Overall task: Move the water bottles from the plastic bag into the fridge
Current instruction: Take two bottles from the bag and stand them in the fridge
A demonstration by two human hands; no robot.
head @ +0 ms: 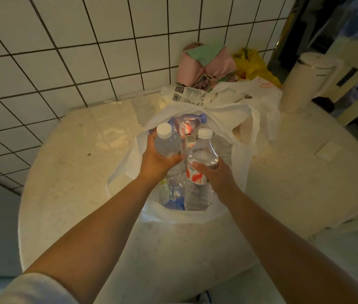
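At the centre of the frame the left hand (155, 159) grips a small white-capped bottle (166, 141) and the right hand (216, 175) grips a taller red-labelled bottle (200, 165), both partly raised out of the open white plastic bag (242, 154) on the round table (68, 172). More bottles lie loose in the bag, among them a blue-capped one (190, 122) just above. The smooth bottles may slip, or the thin bag may drag upward and spill the rest; no fridge is in view.

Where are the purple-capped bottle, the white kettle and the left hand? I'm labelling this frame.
purple-capped bottle (187, 122): head view, on its clear body, lying in the bag.
white kettle (300, 82): head view, on its side wall.
left hand (155, 160): head view, on the back of the hand.
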